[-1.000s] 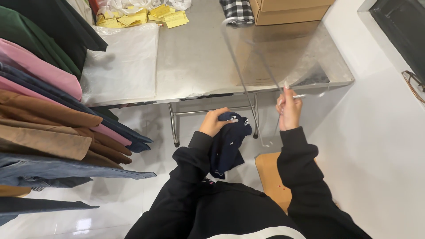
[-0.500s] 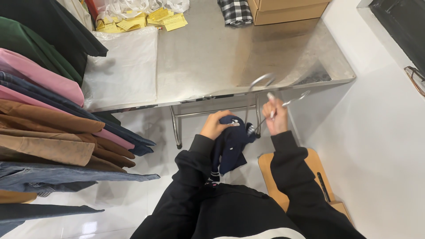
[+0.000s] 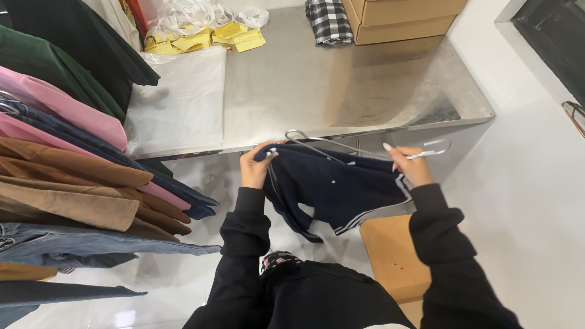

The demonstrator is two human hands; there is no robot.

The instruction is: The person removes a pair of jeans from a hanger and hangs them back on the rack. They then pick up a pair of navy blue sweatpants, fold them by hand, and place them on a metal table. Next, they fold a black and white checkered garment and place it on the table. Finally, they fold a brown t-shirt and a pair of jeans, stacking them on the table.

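Hands work in front of a steel table (image 3: 390, 79). Left hand (image 3: 255, 167) is closed on the top edge of a navy garment (image 3: 338, 189) with white stripes along its hem, pinching the cloth near one shoulder. Right hand (image 3: 411, 164) is closed on the other end of the garment and also grips a thin wire hanger (image 3: 323, 143), whose hook curls up between the two hands. The garment hangs spread between the hands, just below the table's front edge and above the person's lap.

On the table lie a clear plastic bag (image 3: 180, 100), a heap of yellow tags (image 3: 204, 39), a checked cloth (image 3: 329, 21) and a cardboard box (image 3: 402, 18). Folded clothes (image 3: 67, 170) in pink, brown, green and denim hang at the left. A wooden stool (image 3: 393, 259) stands under the right arm.
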